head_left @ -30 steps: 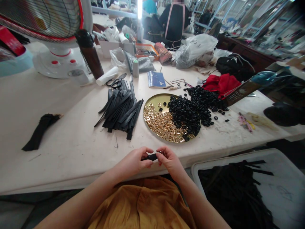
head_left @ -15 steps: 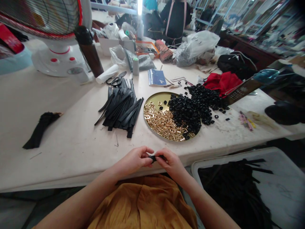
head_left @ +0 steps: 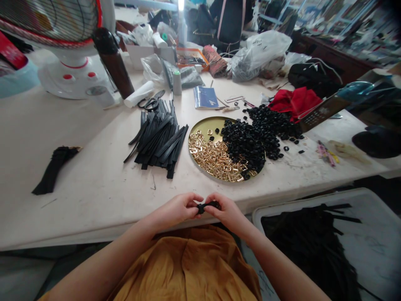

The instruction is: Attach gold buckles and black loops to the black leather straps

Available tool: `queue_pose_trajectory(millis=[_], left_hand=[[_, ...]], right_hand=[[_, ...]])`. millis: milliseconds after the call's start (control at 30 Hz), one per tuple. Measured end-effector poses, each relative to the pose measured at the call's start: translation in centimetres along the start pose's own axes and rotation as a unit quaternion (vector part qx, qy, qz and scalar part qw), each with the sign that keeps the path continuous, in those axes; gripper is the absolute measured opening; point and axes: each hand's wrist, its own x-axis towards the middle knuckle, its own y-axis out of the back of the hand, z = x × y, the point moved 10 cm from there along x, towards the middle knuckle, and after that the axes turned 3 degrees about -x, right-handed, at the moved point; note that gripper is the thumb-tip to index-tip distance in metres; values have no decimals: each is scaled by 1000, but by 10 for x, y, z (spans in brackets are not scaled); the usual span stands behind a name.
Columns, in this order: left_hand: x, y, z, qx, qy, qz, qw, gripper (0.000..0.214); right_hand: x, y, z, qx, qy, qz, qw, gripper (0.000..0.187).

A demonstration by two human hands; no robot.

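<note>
Between my fingers, at the table's front edge, is a small black strap [head_left: 209, 206], partly covered by the fingertips. My left hand [head_left: 184, 205] pinches its left end, where a darker lump shows; I cannot tell whether that is a buckle. My right hand [head_left: 222, 207] grips the other end, thumb and index finger closed on it. Just beyond the hands lies a round gold tray [head_left: 205, 124] with gold square buckles [head_left: 216, 159] and small black pieces [head_left: 246, 144] heaped in it. To its left is a pile of black strips [head_left: 158, 144].
Scissors [head_left: 152, 102], a thread spool [head_left: 177, 82] and a blue booklet [head_left: 206, 98] lie behind the strips. A bundle of black straps [head_left: 55, 169] is at far left, below a fan [head_left: 73, 77]. A white bin [head_left: 376, 234] of black strips stands at lower right.
More of the black strap shows between my hands, and my right fingers have shifted slightly on it. The whole view has tilted down a little.
</note>
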Motion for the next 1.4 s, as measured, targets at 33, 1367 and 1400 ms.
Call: queue_pose_trajectory(millis=[33, 1367, 1400], left_hand=[[1, -1, 0, 3, -2, -2, 1000, 39], [11, 38, 19, 227, -37, 83, 970, 19], [10, 37, 22, 267, -40, 86, 959, 22]], right_hand=[[0, 0, 2, 1, -13, 2, 1000, 8], [28, -10, 14, 149, -30, 62, 986, 30], [30, -10, 13, 147, -24, 66, 987, 31]])
